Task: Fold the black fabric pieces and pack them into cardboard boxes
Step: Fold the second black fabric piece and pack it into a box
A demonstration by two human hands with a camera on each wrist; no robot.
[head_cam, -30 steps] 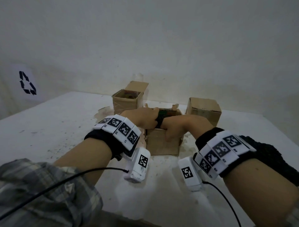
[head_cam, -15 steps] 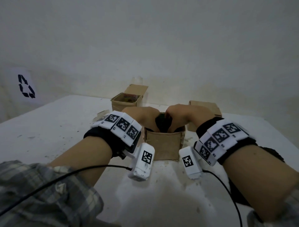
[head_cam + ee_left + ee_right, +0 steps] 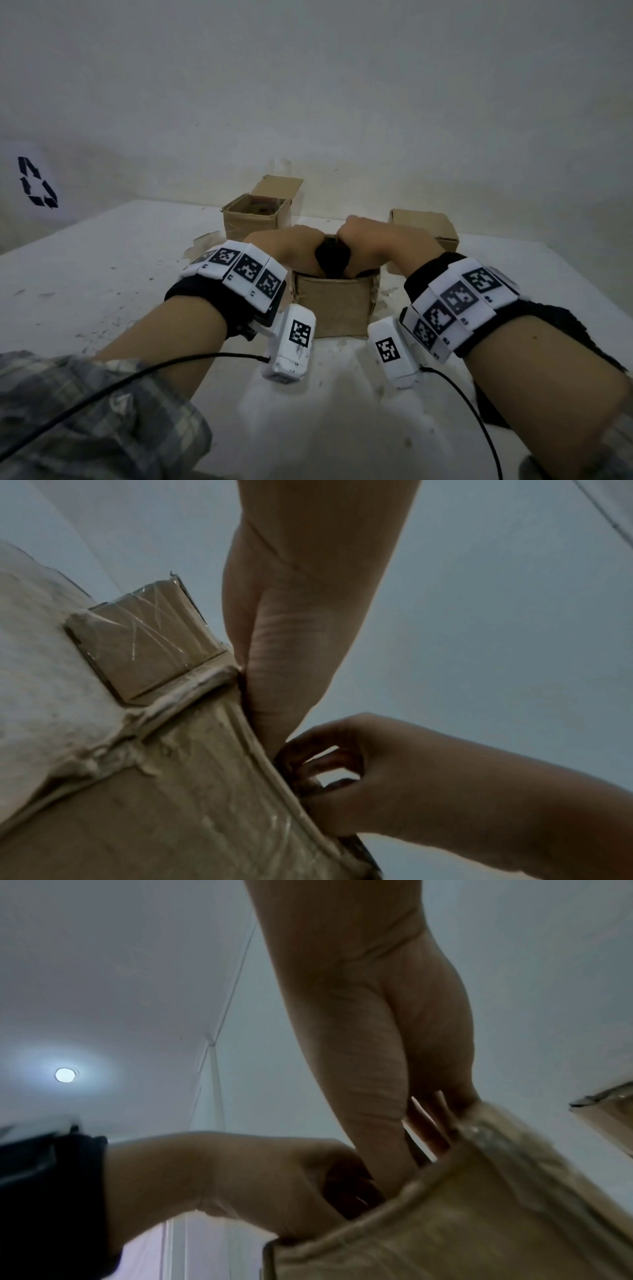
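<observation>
Head view: both hands reach down into the open top of the near box [image 3: 334, 308], which stands on the white worktop [image 3: 102, 274]. The left hand [image 3: 287, 251] and the right hand [image 3: 373, 240] meet over the opening, with a bundle of black fabric [image 3: 330, 258] between them, its lower part sunk inside the box. The fingers of both hands are hidden in the box, so whether each grip is clenched on the fabric cannot be told here. More black fabric [image 3: 555, 329] lies on the worktop under the right forearm. Behind, an open box [image 3: 255, 219] stands at the left and a closed box [image 3: 424, 224] at the right, both apart from the near one. A recycling sign [image 3: 36, 181] hangs on the wall at far left.

Left wrist view: the left hand [image 3: 287, 647] goes straight down past the box rim [image 3: 260, 739], its fingers out of sight inside. The right hand [image 3: 349, 777] has its fingers curled at the rim around something dark; the grip looks closed on it, though what it is stays unclear. The taped open box [image 3: 147, 645] shows behind.

Right wrist view: the right hand [image 3: 377, 1083] dips into the box [image 3: 462, 1218], fingertips hidden. The left hand [image 3: 257, 1183] bends over the rim, its grip unreadable. A ceiling lamp [image 3: 65, 1074] glows at the left.
</observation>
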